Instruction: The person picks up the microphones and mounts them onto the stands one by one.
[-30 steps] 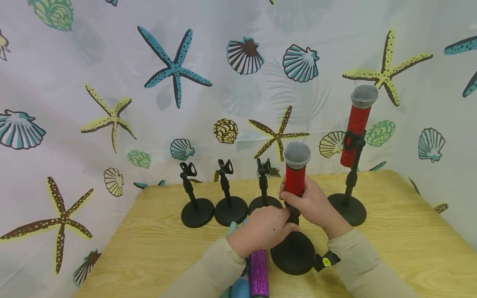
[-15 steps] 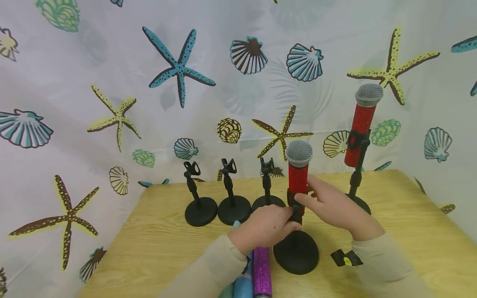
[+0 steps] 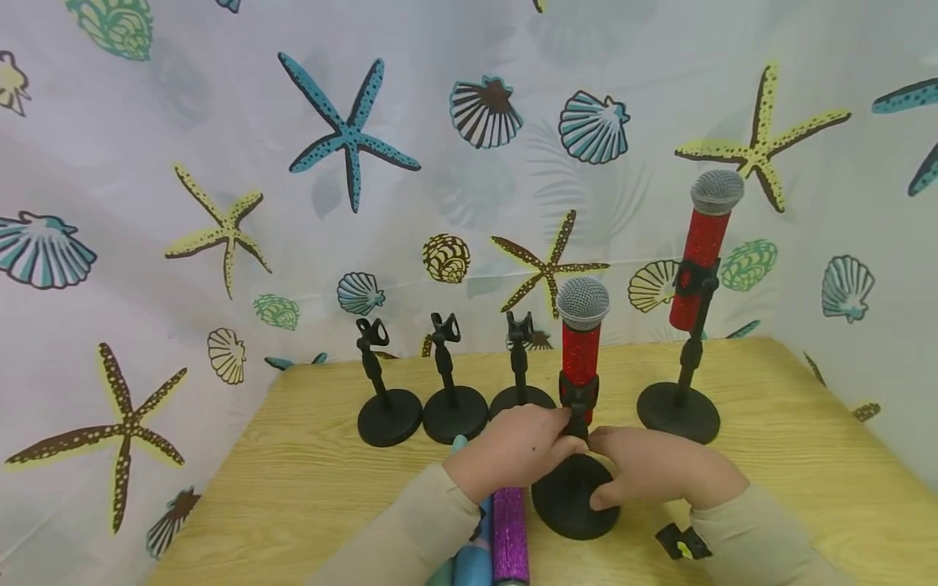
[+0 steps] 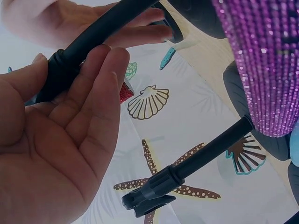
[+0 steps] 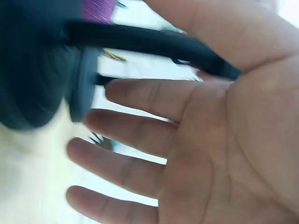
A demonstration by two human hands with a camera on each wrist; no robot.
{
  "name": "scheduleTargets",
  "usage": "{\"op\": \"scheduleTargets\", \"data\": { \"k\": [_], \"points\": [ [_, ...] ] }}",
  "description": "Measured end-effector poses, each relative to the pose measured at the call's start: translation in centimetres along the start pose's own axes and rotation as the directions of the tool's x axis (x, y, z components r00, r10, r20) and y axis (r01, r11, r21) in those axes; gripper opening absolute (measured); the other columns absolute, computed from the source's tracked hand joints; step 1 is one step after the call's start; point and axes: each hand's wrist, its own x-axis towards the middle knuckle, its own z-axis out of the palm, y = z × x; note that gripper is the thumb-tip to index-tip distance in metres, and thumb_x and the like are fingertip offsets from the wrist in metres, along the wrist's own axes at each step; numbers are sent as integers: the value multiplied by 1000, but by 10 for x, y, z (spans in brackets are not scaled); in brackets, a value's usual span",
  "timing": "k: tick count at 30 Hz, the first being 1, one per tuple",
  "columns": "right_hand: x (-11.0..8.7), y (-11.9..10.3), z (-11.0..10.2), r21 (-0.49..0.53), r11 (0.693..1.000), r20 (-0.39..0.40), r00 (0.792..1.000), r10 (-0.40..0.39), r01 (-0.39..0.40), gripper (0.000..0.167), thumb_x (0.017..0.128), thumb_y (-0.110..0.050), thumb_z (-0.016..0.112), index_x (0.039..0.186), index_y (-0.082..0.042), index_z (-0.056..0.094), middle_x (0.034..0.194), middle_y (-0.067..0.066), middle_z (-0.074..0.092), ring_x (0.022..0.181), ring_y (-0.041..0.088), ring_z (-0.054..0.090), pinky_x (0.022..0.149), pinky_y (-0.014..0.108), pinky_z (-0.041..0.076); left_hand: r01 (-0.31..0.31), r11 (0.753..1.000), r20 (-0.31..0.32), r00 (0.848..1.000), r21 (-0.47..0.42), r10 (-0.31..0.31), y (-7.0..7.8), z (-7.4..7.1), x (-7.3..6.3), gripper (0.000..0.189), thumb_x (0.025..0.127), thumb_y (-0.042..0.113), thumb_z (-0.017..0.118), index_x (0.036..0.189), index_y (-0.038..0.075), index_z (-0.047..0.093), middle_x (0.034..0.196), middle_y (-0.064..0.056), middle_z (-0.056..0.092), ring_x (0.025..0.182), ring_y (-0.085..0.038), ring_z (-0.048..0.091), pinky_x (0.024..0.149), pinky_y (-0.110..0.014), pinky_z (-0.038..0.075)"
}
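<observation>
A red glittery microphone [image 3: 581,354] with a silver mesh head stands upright in the clip of a black desktop microphone stand [image 3: 567,505]. My left hand [image 3: 513,452] holds that stand just below the clip; in the left wrist view its thumb and fingers curl round the collar of the pole [image 4: 112,28]. On the stand's other side, my right hand [image 3: 659,465] is low beside the pole and over the round base. The right wrist view shows its fingers [image 5: 140,135] extended and spread, with the pole [image 5: 140,39] between thumb and forefinger.
Behind to the left are three black stands [image 3: 388,419] with bare clips. Another red microphone [image 3: 701,248] sits in a taller stand [image 3: 677,413] at the right. A purple glittery microphone [image 3: 510,533] and a blue one [image 3: 473,566] lie under my left forearm on the wooden table [image 3: 293,488].
My right hand has let go of the red microphone, swung out to the right, then come down beside the stand's pole. My left hand has kept its hold on the stand.
</observation>
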Motion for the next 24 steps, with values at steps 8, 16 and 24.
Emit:
{"op": "scheduleTargets", "data": {
  "k": [8, 16, 24],
  "points": [
    [21, 2, 34, -71, 997, -47, 999, 20, -23, 77, 61, -41, 95, 117, 5, 68, 106, 4, 62, 98, 23, 59, 86, 47, 52, -6, 1000, 2, 1000, -28, 6, -2, 2, 2, 32, 102, 46, 57, 110, 16, 66, 73, 11, 61, 71, -4, 62, 62, -26, 50],
    [24, 1, 36, -34, 999, -66, 997, 34, -36, 80, 58, -38, 98, 120, 2, 67, 115, 9, 63, 107, 28, 59, 91, 50, 51, -20, 864, 80, 994, -503, 70, -19, 7, 4, 23, 105, 30, 59, 116, 12, 66, 93, 9, 68, 80, -3, 63, 75, -21, 50],
    [23, 0, 33, -7, 997, -65, 995, 76, -77, 89, 57, -38, 99, 129, 2, 63, 118, 12, 61, 108, 30, 59, 92, 53, 50, -51, 863, -60, 998, -502, 24, -10, 9, 1, 16, 100, 31, 66, 109, 17, 69, 84, 11, 69, 74, 0, 64, 68, -18, 51]
  ]
}}
